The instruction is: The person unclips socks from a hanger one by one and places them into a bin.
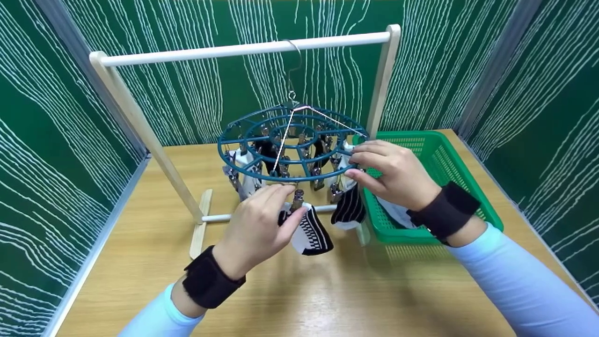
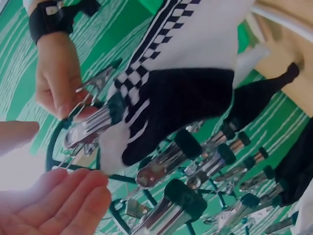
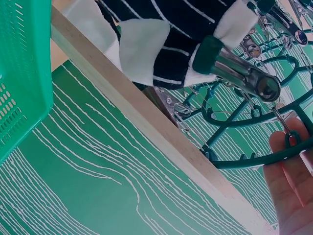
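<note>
A round teal clip hanger [image 1: 292, 142] hangs by its hook from a wooden rack [image 1: 140, 121], with several socks clipped under it. My left hand [image 1: 286, 203] is at the front clip [image 1: 297, 198], which holds a black-and-white checkered sock [image 1: 311, 231]. In the left wrist view the left hand's fingers [image 2: 73, 193] lie straight, with the thumb apart beside that clip [image 2: 93, 126]. My right hand [image 1: 356, 163] grips the hanger's right rim [image 3: 254, 159] next to a black striped sock [image 1: 348, 208]. The right hand's fingers [image 3: 293, 171] curl under the rim.
A green plastic basket [image 1: 449, 164] stands at the right on the wooden table [image 1: 327, 299], with a light sock [image 1: 398, 213] inside. Green patterned walls close in the back and both sides. The rack's foot [image 1: 199, 231] lies left of my left hand.
</note>
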`<move>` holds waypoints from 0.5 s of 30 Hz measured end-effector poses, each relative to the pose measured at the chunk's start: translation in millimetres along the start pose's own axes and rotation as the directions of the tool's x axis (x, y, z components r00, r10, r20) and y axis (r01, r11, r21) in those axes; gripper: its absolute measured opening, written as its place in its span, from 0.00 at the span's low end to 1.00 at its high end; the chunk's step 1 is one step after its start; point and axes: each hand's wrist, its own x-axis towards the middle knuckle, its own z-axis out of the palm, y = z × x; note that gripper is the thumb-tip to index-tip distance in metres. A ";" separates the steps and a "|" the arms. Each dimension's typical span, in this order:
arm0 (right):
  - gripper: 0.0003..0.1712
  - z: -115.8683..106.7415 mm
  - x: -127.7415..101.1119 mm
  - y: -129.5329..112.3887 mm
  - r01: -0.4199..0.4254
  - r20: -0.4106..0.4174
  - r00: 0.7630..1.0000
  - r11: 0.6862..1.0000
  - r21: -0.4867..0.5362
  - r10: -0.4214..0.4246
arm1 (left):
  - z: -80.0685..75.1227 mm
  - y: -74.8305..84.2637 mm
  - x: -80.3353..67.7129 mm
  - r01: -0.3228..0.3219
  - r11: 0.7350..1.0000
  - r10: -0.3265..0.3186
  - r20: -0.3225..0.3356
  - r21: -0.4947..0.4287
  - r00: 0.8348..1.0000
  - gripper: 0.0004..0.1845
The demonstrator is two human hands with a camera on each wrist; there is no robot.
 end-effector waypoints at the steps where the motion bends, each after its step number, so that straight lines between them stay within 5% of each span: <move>1: 0.28 -0.3 0.1 -0.1 -0.001 0.001 1.000 1.000 -0.002 0.001 | 0.7 0.0 1.0 0.016 1.000 -0.016 0.029 0.007 0.999 0.18; 9: 0.29 -1.4 -0.1 -0.8 -0.001 0.008 1.000 1.000 -0.008 0.001 | 3.7 -5.7 9.1 0.152 0.988 -0.144 0.210 -0.023 0.967 0.13; 15: 0.30 -0.9 0.8 -1.3 0.012 0.002 1.000 1.000 -0.008 -0.012 | 3.1 -9.8 14.0 0.227 0.972 -0.200 0.286 -0.064 0.937 0.13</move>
